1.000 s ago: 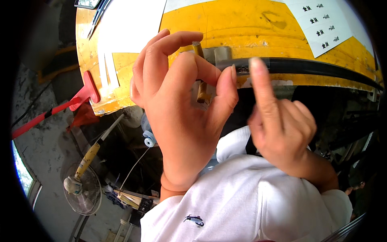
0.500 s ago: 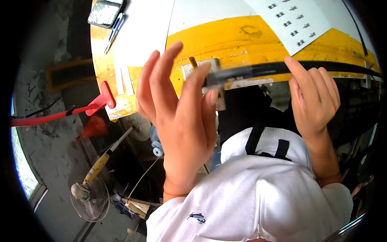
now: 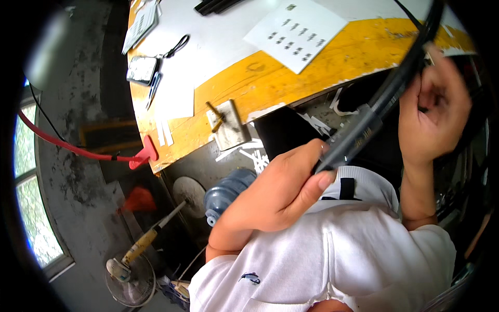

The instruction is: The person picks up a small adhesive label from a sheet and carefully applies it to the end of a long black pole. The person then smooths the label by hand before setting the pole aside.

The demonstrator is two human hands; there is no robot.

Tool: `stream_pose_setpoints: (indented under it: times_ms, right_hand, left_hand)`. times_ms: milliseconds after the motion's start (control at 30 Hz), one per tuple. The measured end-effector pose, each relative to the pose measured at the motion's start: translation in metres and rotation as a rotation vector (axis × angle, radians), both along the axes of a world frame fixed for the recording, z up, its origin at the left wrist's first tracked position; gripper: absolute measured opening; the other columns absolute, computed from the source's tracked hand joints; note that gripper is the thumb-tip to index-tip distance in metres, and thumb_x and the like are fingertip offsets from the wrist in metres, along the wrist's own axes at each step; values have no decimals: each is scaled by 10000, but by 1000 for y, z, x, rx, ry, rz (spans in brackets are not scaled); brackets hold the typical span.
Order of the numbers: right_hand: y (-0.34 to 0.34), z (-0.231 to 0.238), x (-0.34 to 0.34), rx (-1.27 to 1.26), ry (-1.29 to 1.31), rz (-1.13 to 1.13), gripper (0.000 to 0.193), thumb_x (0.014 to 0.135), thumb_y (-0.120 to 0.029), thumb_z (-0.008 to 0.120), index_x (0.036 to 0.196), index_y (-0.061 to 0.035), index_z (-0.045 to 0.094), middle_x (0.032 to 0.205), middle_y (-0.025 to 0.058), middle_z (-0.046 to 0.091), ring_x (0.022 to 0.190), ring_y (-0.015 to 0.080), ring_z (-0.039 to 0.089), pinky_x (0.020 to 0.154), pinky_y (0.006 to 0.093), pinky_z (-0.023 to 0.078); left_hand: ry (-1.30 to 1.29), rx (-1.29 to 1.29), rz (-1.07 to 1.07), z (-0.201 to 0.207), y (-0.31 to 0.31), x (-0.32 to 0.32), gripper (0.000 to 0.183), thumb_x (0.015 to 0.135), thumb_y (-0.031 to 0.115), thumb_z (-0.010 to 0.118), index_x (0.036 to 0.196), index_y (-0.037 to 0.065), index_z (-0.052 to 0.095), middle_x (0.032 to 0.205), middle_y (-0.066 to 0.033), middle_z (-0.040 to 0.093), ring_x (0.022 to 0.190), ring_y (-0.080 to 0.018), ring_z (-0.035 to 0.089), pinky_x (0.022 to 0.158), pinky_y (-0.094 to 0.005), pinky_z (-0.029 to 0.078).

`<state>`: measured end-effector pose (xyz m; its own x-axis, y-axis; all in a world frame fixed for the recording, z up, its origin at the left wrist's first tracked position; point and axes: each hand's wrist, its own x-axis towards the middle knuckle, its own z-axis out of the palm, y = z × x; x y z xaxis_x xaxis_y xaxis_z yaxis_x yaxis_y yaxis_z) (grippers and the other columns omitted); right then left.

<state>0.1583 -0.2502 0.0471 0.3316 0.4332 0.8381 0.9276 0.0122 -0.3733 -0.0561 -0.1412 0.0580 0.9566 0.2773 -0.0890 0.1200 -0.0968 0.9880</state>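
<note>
A long black rod (image 3: 392, 86) slants from the middle of the view up to the upper right edge. A dark grey, see-through sleeve (image 3: 356, 135) with pale lettering surrounds its lower end. My left hand (image 3: 278, 192) grips this sleeved end in front of my waist, thumb along the near side. Higher up, my right hand (image 3: 436, 112) has its fingers curled and its thumb and index finger against the rod; motion blurs them. A white sheet with rows of small dark decals (image 3: 296, 36) lies on the table beyond the hands.
The yellow-edged table (image 3: 249, 80) holds a phone (image 3: 142, 70), a pen (image 3: 153, 89), a pale block with a brown stick (image 3: 228, 125), and black tubes (image 3: 218, 5). A water jug (image 3: 228, 192) and a fan (image 3: 130, 281) stand to the left below. A red hose (image 3: 78, 148) reaches the table's corner.
The rod has swung from nearly level to a steep slant. My left hand has come down and right, closing round the sleeved end; my right hand has shifted right. The view has turned.
</note>
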Motion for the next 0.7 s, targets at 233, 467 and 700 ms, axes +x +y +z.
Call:
stream_pose_setpoints:
  times_ms: [233,467,700]
  right_hand:
    - [-40,-2,-41,-198,1335,677,350,818,-88,737,1115,6,577,817,-16,556,708,22,494,589,173,377]
    - [-40,3,6,-39,1074,540,227,858,-270,647,891,-67,553,721,-32,490,662,37,454,567,201,356]
    - [-61,-9,-11,-344,1106,566,292,726,-202,780,832,-85,533,725,-40,474,655,41,455,583,211,349]
  left_hand:
    - [-161,183,147,-26,-58,37,247,995,223,476,1016,-24,482,838,-156,513,685,-277,492,653,-352,422]
    - [-214,-172,75,-35,-91,45,451,1000,474,465,882,40,426,739,6,401,588,-59,308,506,-211,259]
    - [-197,-111,108,-45,-94,53,246,1006,245,444,957,6,477,772,-74,469,649,-187,447,614,-313,393]
